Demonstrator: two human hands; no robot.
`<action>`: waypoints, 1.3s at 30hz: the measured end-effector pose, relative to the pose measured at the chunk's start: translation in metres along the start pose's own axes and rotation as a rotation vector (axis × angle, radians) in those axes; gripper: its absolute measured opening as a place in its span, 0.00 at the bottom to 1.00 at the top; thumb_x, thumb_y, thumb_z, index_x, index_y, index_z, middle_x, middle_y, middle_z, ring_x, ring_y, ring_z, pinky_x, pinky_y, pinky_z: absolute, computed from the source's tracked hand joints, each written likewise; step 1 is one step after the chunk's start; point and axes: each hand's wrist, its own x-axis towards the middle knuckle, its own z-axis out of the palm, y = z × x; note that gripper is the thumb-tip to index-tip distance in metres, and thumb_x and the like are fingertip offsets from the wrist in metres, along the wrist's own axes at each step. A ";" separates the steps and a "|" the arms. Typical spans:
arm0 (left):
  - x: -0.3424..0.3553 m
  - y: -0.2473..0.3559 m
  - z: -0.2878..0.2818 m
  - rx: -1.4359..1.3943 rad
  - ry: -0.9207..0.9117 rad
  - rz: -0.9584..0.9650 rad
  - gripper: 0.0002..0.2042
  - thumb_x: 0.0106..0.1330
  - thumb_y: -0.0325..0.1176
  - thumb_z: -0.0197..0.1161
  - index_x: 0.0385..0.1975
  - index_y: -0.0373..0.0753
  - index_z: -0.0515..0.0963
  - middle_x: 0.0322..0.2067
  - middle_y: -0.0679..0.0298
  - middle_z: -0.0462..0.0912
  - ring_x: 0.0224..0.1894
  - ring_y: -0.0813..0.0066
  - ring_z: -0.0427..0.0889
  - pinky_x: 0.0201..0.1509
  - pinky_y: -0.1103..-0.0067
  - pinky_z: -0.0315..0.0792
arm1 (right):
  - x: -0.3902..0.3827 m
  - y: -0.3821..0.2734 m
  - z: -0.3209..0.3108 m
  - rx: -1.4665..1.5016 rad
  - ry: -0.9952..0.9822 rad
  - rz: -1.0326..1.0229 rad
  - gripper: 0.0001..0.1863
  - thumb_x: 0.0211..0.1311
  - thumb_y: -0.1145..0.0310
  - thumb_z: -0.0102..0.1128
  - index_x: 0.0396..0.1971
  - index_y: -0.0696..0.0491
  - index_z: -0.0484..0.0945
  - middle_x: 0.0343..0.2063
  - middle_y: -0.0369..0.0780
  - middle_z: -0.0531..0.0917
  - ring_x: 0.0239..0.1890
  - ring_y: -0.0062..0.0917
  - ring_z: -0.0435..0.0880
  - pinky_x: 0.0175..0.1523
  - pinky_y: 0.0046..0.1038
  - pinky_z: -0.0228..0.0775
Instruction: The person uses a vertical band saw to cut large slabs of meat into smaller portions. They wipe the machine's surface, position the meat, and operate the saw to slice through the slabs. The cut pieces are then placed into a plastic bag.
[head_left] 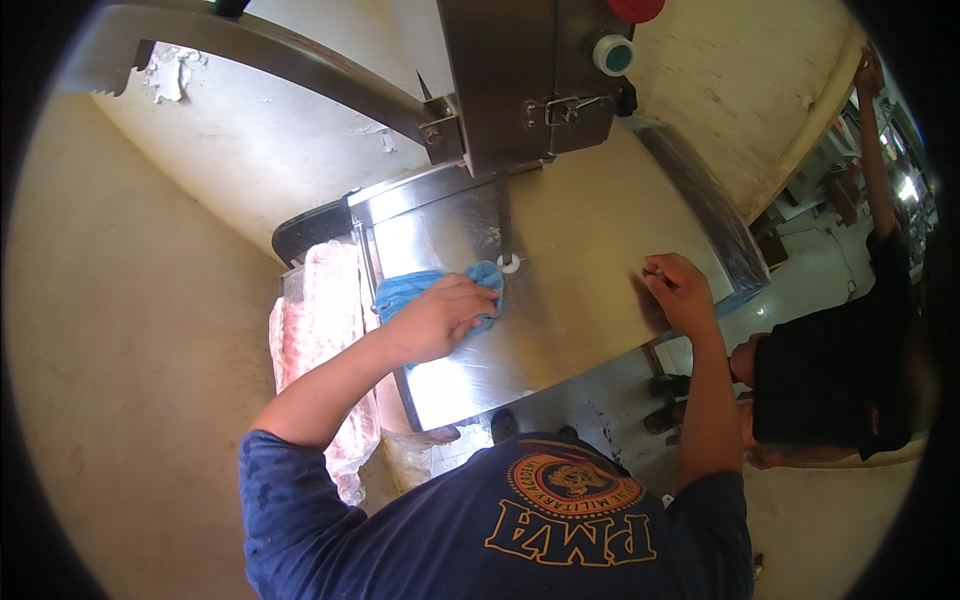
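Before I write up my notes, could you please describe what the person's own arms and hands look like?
The left hand and right hand are both ungloved, with no watch or bracelet showing. The left forearm and right forearm are uncovered. The left sleeve and right sleeve are short and dark navy, the left visibly creased.

The head view comes from the left of two wide fisheye cameras worn on the person's head, upright and unmirrored. It looks steeply down from above and behind the left hand [445,318], which grips a blue cloth [402,289], near enough to take in both forearms [352,376]. Just behind the grip, the wearer's navy shirt [420,535] fills the lower edge; beyond it, a steel machine column [500,80] is cut by the upper edge. Well right of the grip, a co-worker [820,375] appears toward the curved rim.
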 end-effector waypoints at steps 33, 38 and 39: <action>0.108 -0.114 0.008 0.135 0.030 -0.267 0.17 0.64 0.31 0.67 0.53 0.39 0.83 0.57 0.55 0.79 0.59 0.51 0.75 0.66 0.66 0.69 | -0.004 -0.001 0.006 -0.105 0.015 0.009 0.12 0.61 0.70 0.66 0.45 0.54 0.84 0.44 0.43 0.85 0.45 0.36 0.84 0.47 0.33 0.79; 0.039 -0.103 -0.017 0.143 0.036 -0.143 0.17 0.59 0.25 0.69 0.50 0.38 0.84 0.52 0.55 0.82 0.58 0.51 0.76 0.64 0.65 0.71 | -0.008 0.000 0.007 -0.160 0.061 -0.054 0.12 0.59 0.76 0.66 0.44 0.53 0.83 0.41 0.37 0.85 0.37 0.28 0.83 0.42 0.28 0.76; 0.018 -0.098 -0.027 0.149 0.029 -0.136 0.17 0.58 0.23 0.69 0.49 0.38 0.84 0.51 0.55 0.83 0.58 0.51 0.76 0.63 0.65 0.72 | -0.008 0.002 0.009 -0.173 0.069 -0.073 0.13 0.59 0.76 0.66 0.44 0.53 0.83 0.41 0.37 0.85 0.38 0.28 0.83 0.42 0.28 0.76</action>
